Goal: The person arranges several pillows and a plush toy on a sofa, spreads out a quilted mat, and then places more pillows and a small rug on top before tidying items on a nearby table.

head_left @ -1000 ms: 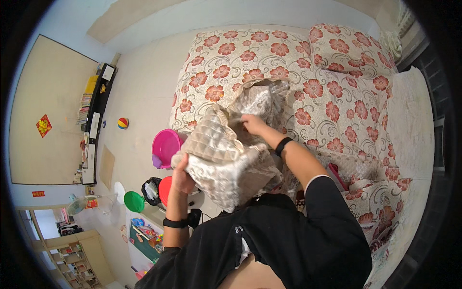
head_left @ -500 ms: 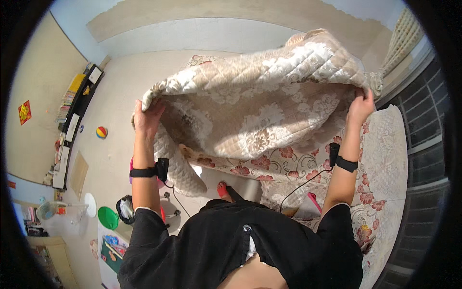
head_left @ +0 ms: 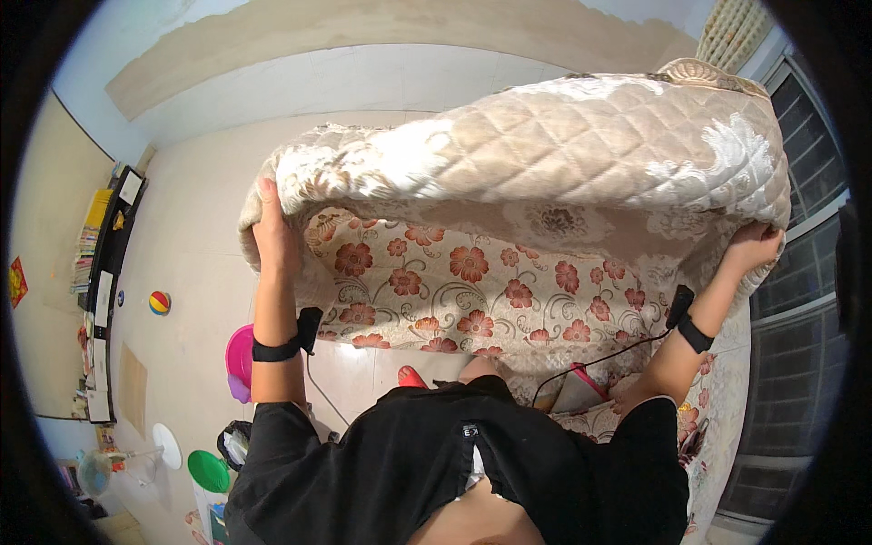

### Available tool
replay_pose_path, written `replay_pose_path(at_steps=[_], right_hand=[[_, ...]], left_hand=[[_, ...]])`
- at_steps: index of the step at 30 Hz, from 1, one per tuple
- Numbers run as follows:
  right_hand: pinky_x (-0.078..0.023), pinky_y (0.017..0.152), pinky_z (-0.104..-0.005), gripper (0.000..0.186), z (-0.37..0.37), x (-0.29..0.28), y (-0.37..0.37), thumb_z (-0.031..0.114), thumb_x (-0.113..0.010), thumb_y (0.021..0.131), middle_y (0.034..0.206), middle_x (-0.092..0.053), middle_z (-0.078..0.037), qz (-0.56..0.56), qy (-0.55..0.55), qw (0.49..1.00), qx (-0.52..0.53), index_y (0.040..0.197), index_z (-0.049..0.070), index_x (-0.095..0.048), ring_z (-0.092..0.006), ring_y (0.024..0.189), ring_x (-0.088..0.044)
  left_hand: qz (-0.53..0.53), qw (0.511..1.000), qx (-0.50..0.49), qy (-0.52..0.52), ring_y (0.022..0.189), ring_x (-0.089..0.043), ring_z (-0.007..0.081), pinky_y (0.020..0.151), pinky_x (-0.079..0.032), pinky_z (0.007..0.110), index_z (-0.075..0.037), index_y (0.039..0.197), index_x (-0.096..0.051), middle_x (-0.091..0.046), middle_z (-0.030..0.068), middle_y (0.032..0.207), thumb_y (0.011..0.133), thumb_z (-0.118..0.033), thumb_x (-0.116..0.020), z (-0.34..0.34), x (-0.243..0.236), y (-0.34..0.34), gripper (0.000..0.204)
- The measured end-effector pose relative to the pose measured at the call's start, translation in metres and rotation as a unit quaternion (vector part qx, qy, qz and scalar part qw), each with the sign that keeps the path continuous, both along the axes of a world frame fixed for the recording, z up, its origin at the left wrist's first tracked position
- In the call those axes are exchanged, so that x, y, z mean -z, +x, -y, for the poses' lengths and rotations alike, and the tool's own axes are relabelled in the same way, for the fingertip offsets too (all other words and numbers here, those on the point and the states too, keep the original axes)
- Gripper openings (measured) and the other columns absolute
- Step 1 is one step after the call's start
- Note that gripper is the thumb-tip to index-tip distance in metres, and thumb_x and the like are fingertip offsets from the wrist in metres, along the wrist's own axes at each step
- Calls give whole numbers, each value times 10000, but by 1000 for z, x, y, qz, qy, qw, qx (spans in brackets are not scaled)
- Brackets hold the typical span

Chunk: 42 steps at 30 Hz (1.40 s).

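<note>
A beige and white quilted cover (head_left: 581, 136) with a leafy pattern hangs stretched between my two hands, its upper part folded over and bulging away from me. My left hand (head_left: 276, 232) is closed on its left edge, the thumb showing on the near side. At the opposite edge, the fingers of my right hand (head_left: 754, 247) are wrapped into the fabric and partly hidden. Below and between my arms lies a cream cloth with red flowers (head_left: 472, 309), spread over a long piece of furniture whose shape is mostly hidden.
Barred dark windows (head_left: 790, 372) run along the right, with a curtain (head_left: 734, 34) at the far corner. On the floor to the left are a pink basin (head_left: 240, 354), a green basin (head_left: 209, 471), a striped ball (head_left: 159, 302) and a white fan (head_left: 166, 448). A low shelf unit (head_left: 107, 282) lines the left wall.
My hands have spread wider apart, the right one moving outward and slightly nearer. The quilted cover is stretched wider, and more of the red-flowered cloth shows beneath it.
</note>
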State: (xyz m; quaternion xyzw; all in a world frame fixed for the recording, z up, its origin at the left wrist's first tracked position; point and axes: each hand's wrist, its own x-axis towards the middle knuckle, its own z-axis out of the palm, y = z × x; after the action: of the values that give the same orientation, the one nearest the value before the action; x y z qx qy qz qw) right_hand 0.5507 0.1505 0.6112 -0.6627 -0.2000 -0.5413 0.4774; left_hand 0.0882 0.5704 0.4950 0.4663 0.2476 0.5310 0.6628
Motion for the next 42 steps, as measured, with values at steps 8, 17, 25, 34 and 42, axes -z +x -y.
replay_pose_path(at_steps=[8, 17, 25, 34, 42], right_hand=[[-402, 895, -425, 441, -72, 86, 169, 170, -492, 853, 1111, -565, -259, -325, -173, 928, 55, 1269, 33, -440, -394, 1049, -533], [-375, 950, -389, 603, -256, 309, 49, 366, -619, 803, 1217, -515, -212, -514, -344, 668, -414, 1234, -23, -457, -295, 1114, -509], [-456, 822, -344, 538, -305, 426, -48, 346, -695, 750, 1029, -634, -154, -562, -503, 421, -504, 1143, 5, -559, -256, 947, -603], [-483, 720, -330, 316, -322, 294, -59, 250, -630, 810, 870, -665, -142, -547, -437, 501, -509, 981, -15, -622, -218, 778, -633], [-476, 696, -288, 303, -307, 195, -88, 236, -591, 856, 853, -664, -120, -518, -481, 467, -532, 1003, -28, -613, -149, 737, -607]], left_hand=[[-400, 895, -25, 197, 765, -590, 193, 616, -522, 327, 48, 1332, -347, -590, 178, 849, 865, -664, -296, -35, 46, 110, 853], [-582, 708, 399, 1, 1100, -513, 376, 926, -396, 390, 147, 1081, -537, -525, 358, 1096, 819, -702, -351, 97, 209, 265, 908], [-437, 778, 445, 68, 1071, -532, 320, 878, -429, 372, -24, 1271, -452, -503, 221, 1232, 800, -570, -559, 99, 298, 234, 729], [-214, 784, 374, -446, 1342, -163, 401, 967, -203, 678, -99, 1438, -149, -76, 215, 1479, 795, -652, -454, 52, 343, 134, 901], [141, 668, 35, -730, 1179, -384, 402, 967, -336, 536, -26, 1365, -247, -283, 219, 1378, 769, -617, -553, 13, 416, 84, 894]])
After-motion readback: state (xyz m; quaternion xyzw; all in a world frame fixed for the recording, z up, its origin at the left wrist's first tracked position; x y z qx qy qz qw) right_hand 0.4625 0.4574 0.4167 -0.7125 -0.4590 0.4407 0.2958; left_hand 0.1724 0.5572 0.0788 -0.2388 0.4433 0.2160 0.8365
